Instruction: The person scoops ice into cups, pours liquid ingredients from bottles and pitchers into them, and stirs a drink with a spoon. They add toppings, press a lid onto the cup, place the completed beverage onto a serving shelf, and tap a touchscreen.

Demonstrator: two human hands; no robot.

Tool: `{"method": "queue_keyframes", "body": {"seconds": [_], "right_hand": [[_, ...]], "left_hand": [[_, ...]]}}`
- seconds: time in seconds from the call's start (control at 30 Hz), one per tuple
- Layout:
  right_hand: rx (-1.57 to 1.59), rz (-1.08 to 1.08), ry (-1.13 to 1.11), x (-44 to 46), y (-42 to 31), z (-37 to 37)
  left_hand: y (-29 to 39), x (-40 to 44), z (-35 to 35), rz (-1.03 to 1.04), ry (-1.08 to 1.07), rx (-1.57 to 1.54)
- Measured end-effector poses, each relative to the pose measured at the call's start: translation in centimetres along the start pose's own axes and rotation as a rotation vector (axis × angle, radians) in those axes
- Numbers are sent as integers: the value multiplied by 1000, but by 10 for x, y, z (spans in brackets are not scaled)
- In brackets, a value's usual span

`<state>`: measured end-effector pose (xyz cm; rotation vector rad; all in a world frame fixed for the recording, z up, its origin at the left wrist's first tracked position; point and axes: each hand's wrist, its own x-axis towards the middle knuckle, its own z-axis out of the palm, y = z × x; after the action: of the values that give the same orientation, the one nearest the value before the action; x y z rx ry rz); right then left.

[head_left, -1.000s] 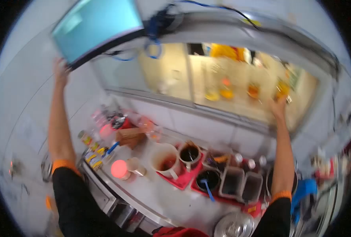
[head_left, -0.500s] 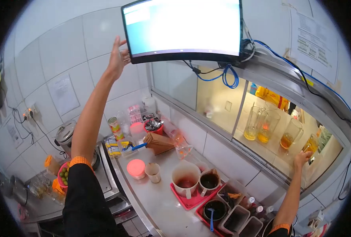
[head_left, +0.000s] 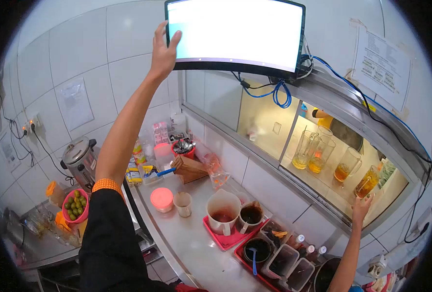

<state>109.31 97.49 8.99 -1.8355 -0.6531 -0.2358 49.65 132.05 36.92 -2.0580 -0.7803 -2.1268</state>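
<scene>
My left hand [head_left: 164, 54] is raised to the left edge of a lit monitor [head_left: 235, 34]. Its thumb lies over the front of the screen and the fingers are at the side of the frame, so the edge sits between them. In the pass-through window, my right hand [head_left: 362, 209] has its fingers apart just below a glass mug of amber drink [head_left: 367, 182]. The mug stands upright on the ledge; whether the fingertips touch its base I cannot tell. Another amber glass mug [head_left: 346, 164] and several tall pitchers [head_left: 305, 151] stand farther left on the ledge.
On the steel counter [head_left: 177, 243] stand two plastic jugs [head_left: 221, 214] on a pink tray, a dark pot with a blue spoon [head_left: 257, 250], and a pink-lidded tub [head_left: 162, 199]. Blue cables [head_left: 281, 95] hang beneath the monitor. Green fruit fills a pink basket [head_left: 75, 207].
My left hand has moved up and right, its thumb now over the screen. My right hand has come down off the rightmost mug, which stands on the ledge. The view has shifted slightly.
</scene>
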Motion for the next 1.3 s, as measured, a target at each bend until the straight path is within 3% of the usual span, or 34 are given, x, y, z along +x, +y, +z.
{"method": "queue_keyframes", "body": {"seconds": [0.13, 0.17, 0.23, 0.3, 0.37, 0.43, 0.5, 0.57, 0.63, 0.7, 0.73, 0.77, 0.8, 0.83, 0.87, 0.93, 1.0, 1.07, 1.1, 1.13, 1.23, 1.3], "right_hand": [[206, -11, -109, -56, -14, -29], [295, -11, -196, -81, -25, -38], [388, 33, -347, -139, -65, -58], [343, -12, -569, -185, -102, -70], [386, -33, -736, -220, -133, -70], [360, -6, -851, -242, -152, -66], [350, 10, -948, -250, -158, -59], [214, -299, -1009, -253, -155, -43], [261, -271, -1006, -267, -172, -19], [367, -130, -1089, -276, -191, 19], [469, 2, -1096, -287, -212, 51], [576, 138, -1086, -300, -239, 92], [766, 188, -1041, -316, -251, 143], [820, 252, -960, -335, -268, 190], [810, 50, -886, -352, -246, 255], [720, 305, -491, -388, -227, 378], [353, 316, -112, -407, -192, 481], [513, 450, 176, -401, -214, 485], [363, 614, 92, -397, -204, 494], [202, 617, 89, -397, -183, 513], [151, 585, 254, -397, -135, 564], [420, 429, -176, -385, -129, 570]], "left_hand": [[14, 3, -7, 101, -52, 163], [11, 0, 0, 156, 124, 219], [49, -15, -15, -31, -87, -137], [78, -49, -30, -142, -184, -252], [94, -96, -47, -193, -293, -270], [103, -130, -61, -59, -554, -342], [76, -163, -71, -61, -655, -269], [35, -197, -78, -49, -749, -200], [-18, -225, -78, -299, -764, -172], [-75, -247, -75, -371, -797, -159], [-99, -260, -70, -592, -760, -267], [-121, -271, -61, -806, -727, -377], [-141, -285, -48, -792, -750, -395], [-160, -299, -35, -904, -715, -458], [-176, -307, -24, -1012, -685, -517], [-193, -310, -8, -886, -750, -440], [-214, -307, -1, -758, -772, -381], [-275, -316, 8, -734, -889, -303], [-271, -302, 6, -795, -974, -384], [-276, -296, 8, -807, -979, -400], [-307, -283, 31, -606, -1131, -274], [-332, -282, 57, -493, -1264, -274]]}}
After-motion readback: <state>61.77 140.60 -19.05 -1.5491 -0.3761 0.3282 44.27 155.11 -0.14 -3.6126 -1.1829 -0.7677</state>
